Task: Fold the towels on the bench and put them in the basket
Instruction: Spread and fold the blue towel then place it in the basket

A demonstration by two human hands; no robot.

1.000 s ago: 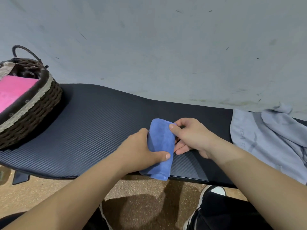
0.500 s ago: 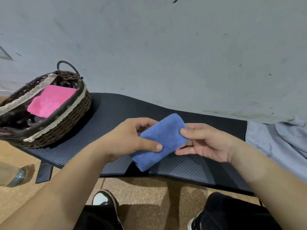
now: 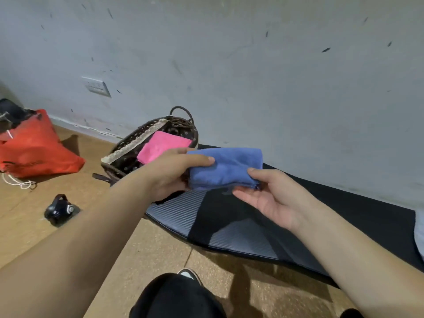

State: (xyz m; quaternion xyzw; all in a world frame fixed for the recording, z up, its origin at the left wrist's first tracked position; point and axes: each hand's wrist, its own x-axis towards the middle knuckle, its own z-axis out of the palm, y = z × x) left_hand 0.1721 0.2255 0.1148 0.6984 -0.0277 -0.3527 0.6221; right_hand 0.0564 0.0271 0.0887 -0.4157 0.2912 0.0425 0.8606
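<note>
A folded blue towel (image 3: 226, 168) hangs in the air above the left end of the black bench (image 3: 344, 216). My left hand (image 3: 171, 173) grips its left end, thumb across the top. My right hand (image 3: 268, 198) pinches its lower right corner, palm turned up, thumb on top. Just behind my left hand stands the dark wicker basket (image 3: 128, 145) on the bench end, with a folded pink towel (image 3: 160, 145) lying inside. A sliver of the pale grey towel (image 3: 419, 232) shows at the right edge.
A grey wall runs behind the bench, with a socket (image 3: 96, 86). On the wooden floor to the left lie a red bag (image 3: 34, 145) and a black bottle (image 3: 59, 208). My knee (image 3: 174, 297) and a shoe are below.
Both hands have lifted the blue towel off the bench and carried it left toward the basket. The view has swung left, bringing the floor and red bag into sight.
</note>
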